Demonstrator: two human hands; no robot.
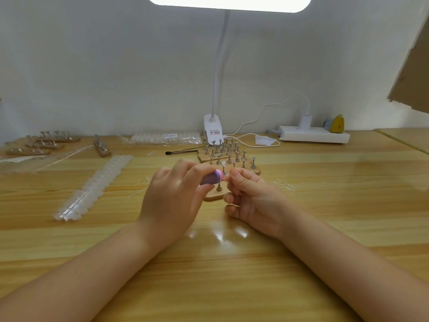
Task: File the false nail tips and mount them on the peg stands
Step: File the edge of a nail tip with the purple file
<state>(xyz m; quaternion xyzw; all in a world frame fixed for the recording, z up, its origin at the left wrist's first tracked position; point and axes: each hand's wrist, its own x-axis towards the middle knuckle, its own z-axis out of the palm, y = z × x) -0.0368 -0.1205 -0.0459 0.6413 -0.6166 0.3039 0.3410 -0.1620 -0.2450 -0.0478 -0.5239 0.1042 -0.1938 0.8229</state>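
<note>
The left hand (171, 194) grips a small purple-and-pink foam nail file block (212, 178), fingers curled round its body w/ the pink end poking out toward the right hand (249, 196). The right hand pinches a tiny clear plastic false nail tip (228, 175) between thumb and forefinger, right at the file's pink end; tip is too small to make out beyond that. Both sit just in front of the near wooden peg stand w/ metal pegs (214, 195), partly hidden under the hands. Handling, as a guess: the tip is v. light, thin, stiff but springy and slick, so it will likely flick away if squeezed hard or filed w/ force; best held by its side edges near the base, leaving the free edge open to the file. The file block looks light and a bit soft, w/ a grippy surface, easy to hold mid-body. More wooden stands w/ upright pegs (226, 151) stand just behind the near stand; a long strip of frosted white nail tips (92, 189) lies well left of it on the pale wood surface (325, 194). Writing: the white clip lamp base (213, 130), behind the stands, carries a red-and-white label; a bagged row of tips (166, 138) beside it has a small sticker; neither is readable.
</note>
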